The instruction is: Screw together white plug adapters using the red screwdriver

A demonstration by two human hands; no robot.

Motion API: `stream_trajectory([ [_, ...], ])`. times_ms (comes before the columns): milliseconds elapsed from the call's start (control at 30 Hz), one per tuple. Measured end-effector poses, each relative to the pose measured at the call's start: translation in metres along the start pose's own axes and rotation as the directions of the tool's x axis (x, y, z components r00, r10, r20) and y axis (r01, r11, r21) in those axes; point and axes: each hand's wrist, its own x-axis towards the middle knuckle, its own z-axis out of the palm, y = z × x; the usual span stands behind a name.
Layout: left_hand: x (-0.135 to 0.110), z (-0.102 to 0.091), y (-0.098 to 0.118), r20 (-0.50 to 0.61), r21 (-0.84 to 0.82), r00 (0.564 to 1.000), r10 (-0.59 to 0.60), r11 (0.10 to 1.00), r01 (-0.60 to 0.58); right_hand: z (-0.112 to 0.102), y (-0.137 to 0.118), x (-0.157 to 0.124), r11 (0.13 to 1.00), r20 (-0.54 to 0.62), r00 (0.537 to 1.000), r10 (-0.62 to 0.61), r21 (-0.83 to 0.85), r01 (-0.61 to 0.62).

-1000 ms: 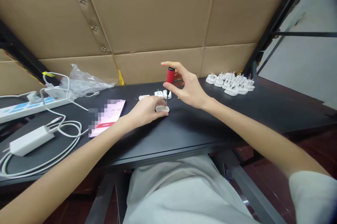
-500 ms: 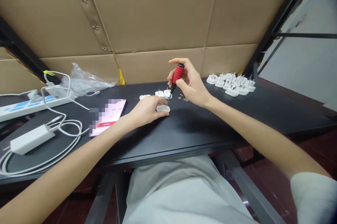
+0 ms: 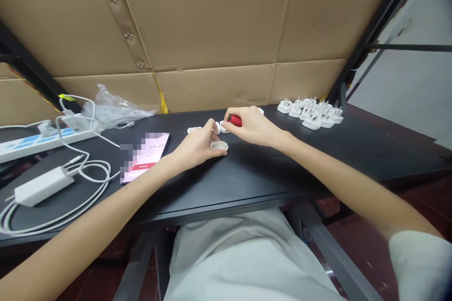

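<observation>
A red-handled screwdriver [image 3: 235, 120] sits in the right hand [image 3: 252, 126], just beside the left hand [image 3: 197, 145].

The right hand is closed around the handle, its shaft hidden; the left hand, half-curled, grips one white plug adapter [image 3: 219, 146] at its fingertips. Three more adapters [image 3: 194, 130] lie around the hands – a tight cluster of adapters [image 3: 309, 113], too packed to count, sits beyond the right hand, and a phone [image 3: 144, 157] lies left of the left hand.
</observation>
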Motion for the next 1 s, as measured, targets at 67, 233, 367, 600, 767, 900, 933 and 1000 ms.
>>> stream_trajectory([
  [67, 0.001, 0.001, -0.002, -0.006, -0.016, 1.000, -0.010, 1.000, 0.010, 0.006, 0.002, 0.000, 0.994, 0.098, 0.995, -0.008, -0.109, 0.019],
  [233, 0.005, 0.003, -0.011, -0.005, -0.025, 1.000, -0.015, 1.000, 0.015, 0.015, -0.001, 0.000, 0.954, 0.251, 0.966, 0.068, -0.301, 0.011],
  [367, 0.005, 0.003, -0.011, 0.002, -0.037, 1.000, -0.008, 0.999, 0.008, 0.016, -0.005, 0.000, 0.930, 0.292, 0.952, 0.088, -0.368, 0.026],
  [600, 0.003, 0.003, -0.003, -0.007, -0.051, 1.000, -0.011, 0.999, 0.010, 0.015, -0.011, 0.000, 0.900, 0.316, 0.946, 0.070, -0.430, 0.077],
  [767, 0.003, 0.002, -0.004, -0.008, -0.063, 1.000, 0.002, 0.998, -0.002, 0.009, -0.014, -0.001, 0.876, 0.359, 0.933, 0.026, -0.458, 0.151],
  [900, 0.004, 0.003, -0.007, -0.014, -0.075, 1.000, 0.001, 0.997, -0.002, 0.008, -0.012, -0.002, 0.917, 0.328, 0.945, 0.006, -0.378, 0.126],
  [933, 0.004, 0.003, -0.007, -0.013, -0.079, 1.000, 0.003, 0.997, -0.004, 0.008, -0.011, -0.002, 0.923, 0.315, 0.949, 0.011, -0.368, 0.111],
  [1000, 0.004, 0.004, -0.007, -0.015, -0.082, 1.000, 0.006, 0.997, -0.008, 0.010, -0.010, -0.002, 0.924, 0.285, 0.958, 0.027, -0.372, 0.085],
])
